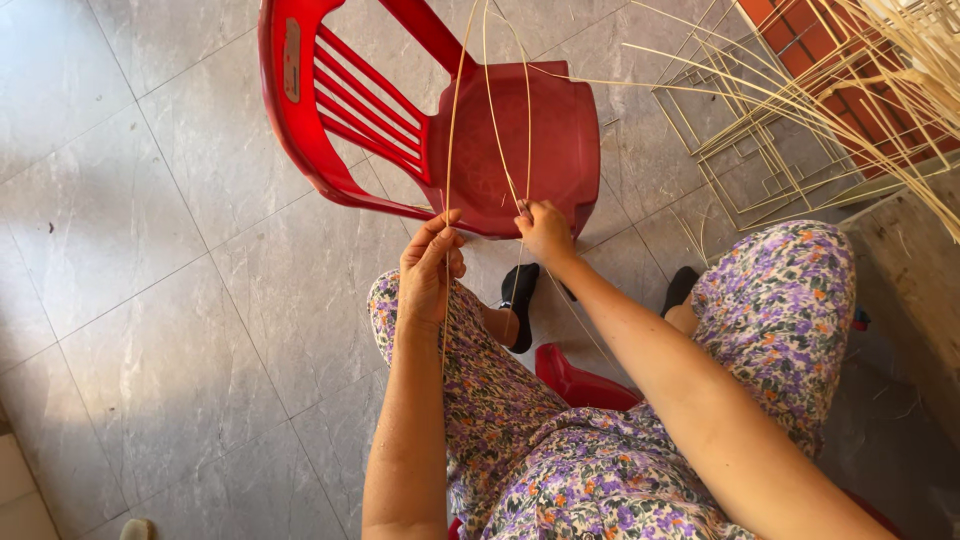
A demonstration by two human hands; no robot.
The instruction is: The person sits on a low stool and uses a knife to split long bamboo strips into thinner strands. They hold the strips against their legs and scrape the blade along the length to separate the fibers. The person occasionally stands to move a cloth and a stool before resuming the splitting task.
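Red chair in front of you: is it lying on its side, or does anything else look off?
Yes, the red plastic chair lies tipped on the grey tiled floor, its seat facing the person. The left hand and right hand pinch thin cane strips over it.

Both hands (430, 268) (545, 232) pinching cane strands (450, 150)

Large grey floor tiles (150, 300) lie half in sunlight, half in shade. A red plastic chair (500, 140) stands ahead; a brick wall (800, 30) rises beyond.
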